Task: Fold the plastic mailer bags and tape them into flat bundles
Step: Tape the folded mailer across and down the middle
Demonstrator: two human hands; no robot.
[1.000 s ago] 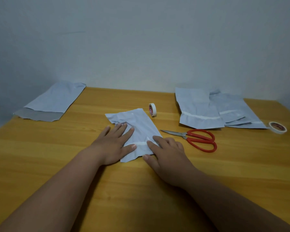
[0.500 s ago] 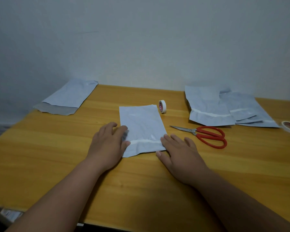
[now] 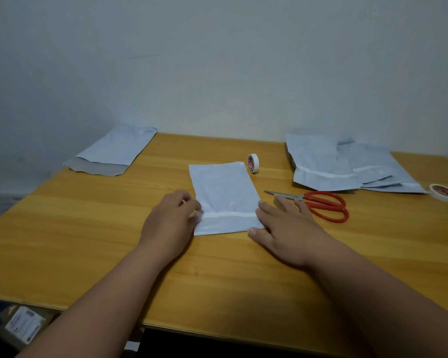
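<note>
A pale blue plastic mailer bag lies flat in the middle of the wooden table, with its white adhesive strip near the front end. My left hand is at the bag's left edge, level with the strip, its fingers curled and pinching that edge. My right hand lies flat on the table with straight fingers, touching the bag's lower right edge. A small white tape roll stands on its rim just beyond the bag's far right corner.
Red-handled scissors lie right of my right hand. A pile of several mailer bags sits at the back right, with a second tape roll beside it. One more mailer lies at the back left. A labelled box sits below the table edge.
The bag went from crumpled to flat. Both hands slid off its top to its two side edges, and my left fingers curled onto the left edge.
</note>
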